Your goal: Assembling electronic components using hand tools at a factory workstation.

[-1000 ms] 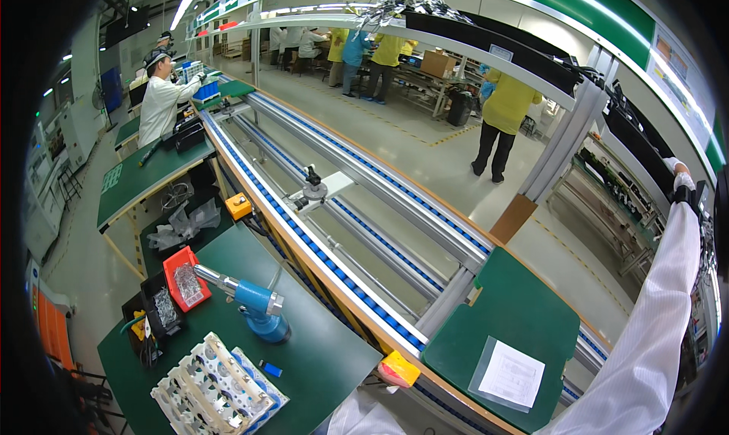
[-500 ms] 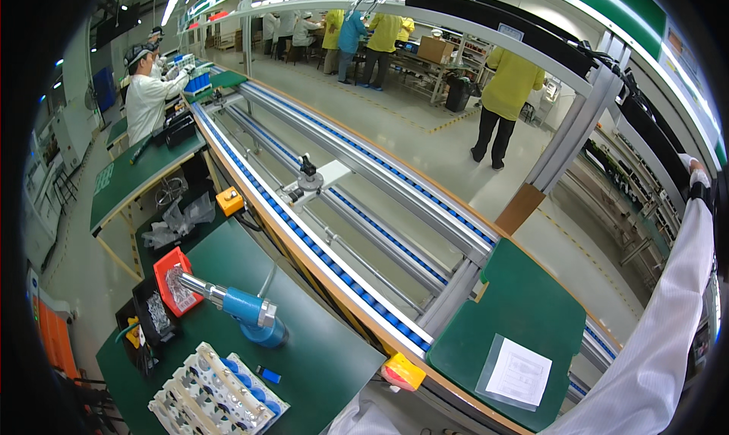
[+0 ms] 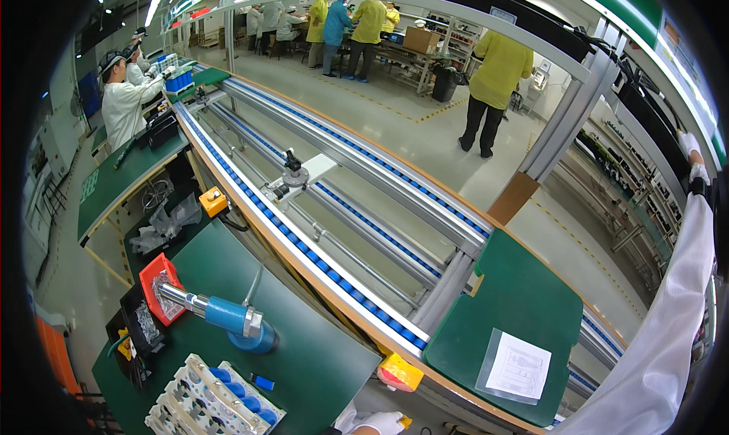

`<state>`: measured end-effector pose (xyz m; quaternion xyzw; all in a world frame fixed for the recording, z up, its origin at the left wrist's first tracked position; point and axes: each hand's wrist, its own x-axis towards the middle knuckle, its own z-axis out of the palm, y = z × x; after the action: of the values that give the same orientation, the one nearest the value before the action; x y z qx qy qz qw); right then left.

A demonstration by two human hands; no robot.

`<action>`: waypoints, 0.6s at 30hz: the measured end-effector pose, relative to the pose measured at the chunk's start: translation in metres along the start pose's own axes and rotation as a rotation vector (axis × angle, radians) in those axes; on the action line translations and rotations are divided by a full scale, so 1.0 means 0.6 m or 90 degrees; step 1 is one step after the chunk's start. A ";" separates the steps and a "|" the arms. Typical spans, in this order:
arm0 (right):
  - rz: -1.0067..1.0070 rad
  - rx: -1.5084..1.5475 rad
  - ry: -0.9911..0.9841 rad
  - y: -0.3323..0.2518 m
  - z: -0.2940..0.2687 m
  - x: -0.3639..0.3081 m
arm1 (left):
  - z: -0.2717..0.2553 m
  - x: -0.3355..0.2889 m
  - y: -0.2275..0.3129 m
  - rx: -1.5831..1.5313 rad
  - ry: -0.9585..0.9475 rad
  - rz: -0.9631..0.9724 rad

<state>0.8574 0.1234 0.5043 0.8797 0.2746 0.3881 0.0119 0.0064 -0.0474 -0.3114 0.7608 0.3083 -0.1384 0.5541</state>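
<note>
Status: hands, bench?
Right hand raised beside black overhead bin. Left hand low, near yellow item, grip unclear. Blue tool on bench, nozzle toward red bin.

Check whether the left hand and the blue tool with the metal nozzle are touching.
Apart. The head view shows a stretch of green tabletop between the left hand, at the lower edge, and the blue tool.

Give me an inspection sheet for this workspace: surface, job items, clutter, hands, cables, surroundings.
Surface: green tabletop, bearing a blue machine and white tray.
Job's things: black overhead tray by the right hand; yellow-and-red box near the left hand.
Clutter: loose small blue item on the tabletop; crumpled clear bags beyond it.
Hands: left at the lower edge, right high up; both grips unclear.
Cables: dark cable by a second yellow box.
Surroundings: blue-roller conveyor; people in yellow, blue and white.
</note>
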 end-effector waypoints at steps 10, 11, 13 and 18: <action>-0.164 -0.059 0.061 -0.039 -0.024 -0.067 | -0.019 0.004 0.033 -0.002 0.010 -0.013; -0.179 0.112 0.093 -0.015 0.000 -0.071 | -0.026 0.004 0.046 0.013 0.005 -0.018; -0.268 0.234 0.050 0.004 0.051 -0.061 | -0.038 0.005 0.074 0.021 0.004 -0.035; -0.278 0.581 -0.333 0.048 0.080 -0.005 | -0.041 0.001 0.073 0.012 0.016 -0.022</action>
<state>0.9026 0.1070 0.4755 0.7854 0.5778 -0.0122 -0.2217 0.0310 -0.0332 -0.2699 0.7620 0.3269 -0.1414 0.5408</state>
